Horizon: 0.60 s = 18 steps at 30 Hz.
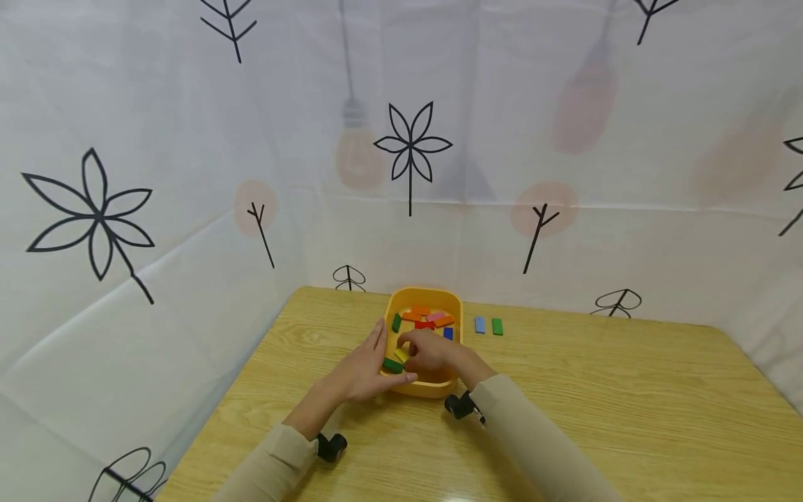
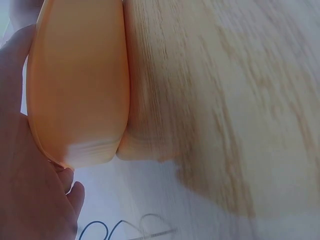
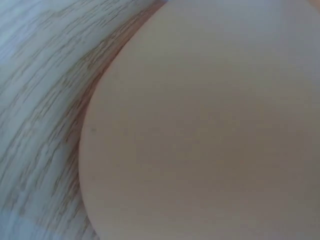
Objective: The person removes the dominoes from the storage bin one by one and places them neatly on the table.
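A yellow-orange plastic tub stands on the table, with several coloured blocks inside. My left hand lies against its near left corner, fingers fairly straight along the left side and thumb across the near rim. In the left wrist view the left hand touches the tub's wall. My right hand reaches into the tub with bent fingers, and a yellow block sits between index finger and thumb. Beside it, near the left thumb, is a green block. The tub's outer wall fills the right wrist view.
To the right of the tub, a light blue block and a green block lie on the wooden table. Red, orange and dark blue blocks are in the tub. A patterned white cloth hangs behind.
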Each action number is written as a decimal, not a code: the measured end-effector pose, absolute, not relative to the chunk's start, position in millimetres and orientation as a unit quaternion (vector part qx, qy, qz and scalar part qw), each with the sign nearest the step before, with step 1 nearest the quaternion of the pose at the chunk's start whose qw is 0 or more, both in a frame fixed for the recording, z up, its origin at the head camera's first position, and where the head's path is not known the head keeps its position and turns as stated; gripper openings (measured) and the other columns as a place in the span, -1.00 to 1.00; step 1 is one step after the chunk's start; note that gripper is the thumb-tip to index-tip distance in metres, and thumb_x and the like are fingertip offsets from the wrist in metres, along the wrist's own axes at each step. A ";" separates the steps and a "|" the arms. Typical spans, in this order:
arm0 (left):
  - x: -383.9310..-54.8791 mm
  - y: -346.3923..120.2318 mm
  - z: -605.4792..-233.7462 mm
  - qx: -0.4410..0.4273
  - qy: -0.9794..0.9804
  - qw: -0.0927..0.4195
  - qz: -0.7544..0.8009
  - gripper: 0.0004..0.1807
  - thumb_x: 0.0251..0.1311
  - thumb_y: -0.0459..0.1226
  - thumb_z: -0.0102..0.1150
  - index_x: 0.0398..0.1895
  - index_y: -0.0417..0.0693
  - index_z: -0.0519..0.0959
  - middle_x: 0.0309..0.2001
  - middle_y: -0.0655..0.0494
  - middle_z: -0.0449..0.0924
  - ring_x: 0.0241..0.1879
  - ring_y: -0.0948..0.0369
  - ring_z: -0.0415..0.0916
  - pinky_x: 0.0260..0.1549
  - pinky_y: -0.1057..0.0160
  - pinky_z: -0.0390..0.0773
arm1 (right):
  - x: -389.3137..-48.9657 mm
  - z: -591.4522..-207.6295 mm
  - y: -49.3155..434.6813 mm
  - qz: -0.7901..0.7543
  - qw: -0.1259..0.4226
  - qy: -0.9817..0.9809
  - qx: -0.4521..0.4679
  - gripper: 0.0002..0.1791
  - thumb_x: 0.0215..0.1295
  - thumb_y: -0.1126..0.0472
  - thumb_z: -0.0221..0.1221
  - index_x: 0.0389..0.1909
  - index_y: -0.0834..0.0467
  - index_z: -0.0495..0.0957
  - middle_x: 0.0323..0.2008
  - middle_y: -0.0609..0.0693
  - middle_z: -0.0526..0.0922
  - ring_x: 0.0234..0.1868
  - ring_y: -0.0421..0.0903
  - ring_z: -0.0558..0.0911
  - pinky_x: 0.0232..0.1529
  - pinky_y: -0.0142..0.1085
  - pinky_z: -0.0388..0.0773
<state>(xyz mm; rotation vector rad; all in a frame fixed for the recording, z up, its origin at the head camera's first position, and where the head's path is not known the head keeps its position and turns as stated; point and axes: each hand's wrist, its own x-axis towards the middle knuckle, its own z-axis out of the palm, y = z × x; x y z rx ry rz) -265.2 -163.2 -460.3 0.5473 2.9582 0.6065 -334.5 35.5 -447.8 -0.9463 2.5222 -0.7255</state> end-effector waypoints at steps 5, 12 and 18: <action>-265.4 -162.5 -460.2 0.174 0.964 0.037 0.200 0.36 0.14 0.58 -0.13 0.66 -0.20 -0.25 0.67 -0.06 -0.39 0.58 -0.04 -0.02 0.45 -0.03 0.25 | -334.5 -448.0 36.5 -0.273 0.152 0.903 -0.296 -0.53 0.28 0.26 0.40 0.17 0.29 0.55 -0.19 0.04 0.65 -0.19 -0.03 0.58 0.02 -0.05 0.63; -265.5 -162.4 -460.6 0.172 0.964 0.036 0.198 0.37 0.13 0.59 -0.13 0.66 -0.19 -0.28 0.67 -0.04 -0.40 0.58 -0.03 -0.01 0.44 -0.02 0.27 | -334.5 -448.3 36.7 -0.281 0.132 0.900 -0.306 -0.50 0.19 0.33 0.44 0.16 0.34 0.59 -0.06 0.13 0.67 -0.07 0.06 0.62 0.10 0.01 0.61; -265.6 -162.3 -460.9 0.169 0.966 0.037 0.194 0.37 0.12 0.60 -0.15 0.66 -0.17 -0.29 0.67 -0.01 -0.41 0.58 -0.02 -0.02 0.45 0.00 0.25 | -337.1 -450.3 35.0 -0.285 0.121 0.897 -0.317 -0.62 0.22 0.33 0.42 0.04 0.35 0.64 -0.10 0.14 0.67 -0.09 0.04 0.61 0.08 0.01 0.60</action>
